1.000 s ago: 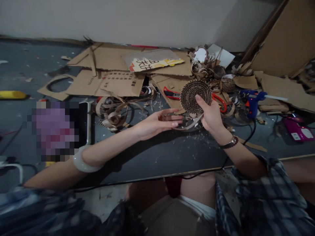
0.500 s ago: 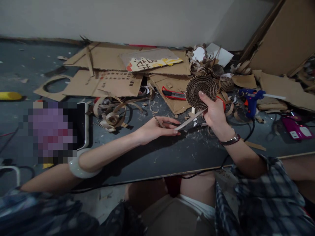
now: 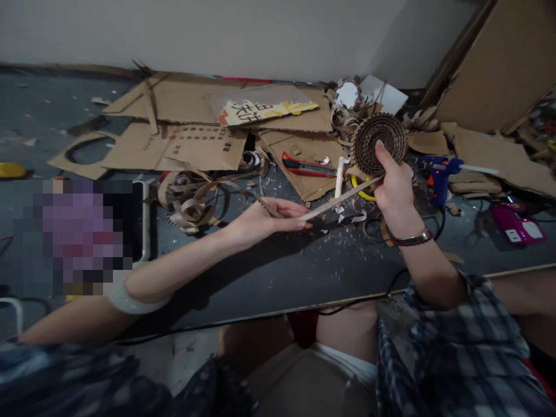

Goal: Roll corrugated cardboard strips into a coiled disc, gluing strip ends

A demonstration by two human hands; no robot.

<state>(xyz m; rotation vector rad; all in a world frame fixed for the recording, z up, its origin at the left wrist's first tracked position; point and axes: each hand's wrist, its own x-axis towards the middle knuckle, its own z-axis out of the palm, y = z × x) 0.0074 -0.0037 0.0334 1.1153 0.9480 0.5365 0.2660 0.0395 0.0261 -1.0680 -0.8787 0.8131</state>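
My right hand (image 3: 394,188) grips a flat spiral disc of coiled corrugated cardboard (image 3: 377,140), held upright above the dark table (image 3: 304,272). A loose cardboard strip (image 3: 336,201) runs from the disc down to the left. My left hand (image 3: 264,217) pinches the free end of that strip between fingers and thumb, low over the table. A white bangle sits on my left forearm, a watch on my right wrist.
A red utility knife (image 3: 306,166) lies on flattened cardboard sheets (image 3: 204,124) behind the hands. Curled cardboard strips (image 3: 197,197) pile up at the left. A blue glue gun (image 3: 441,171) with its cable and a pink device (image 3: 516,229) lie at the right. Scraps litter the table.
My right hand has lifted the spiral disc up and to the right. The strip has pulled out straight between both hands. My left hand closed on the strip's end.
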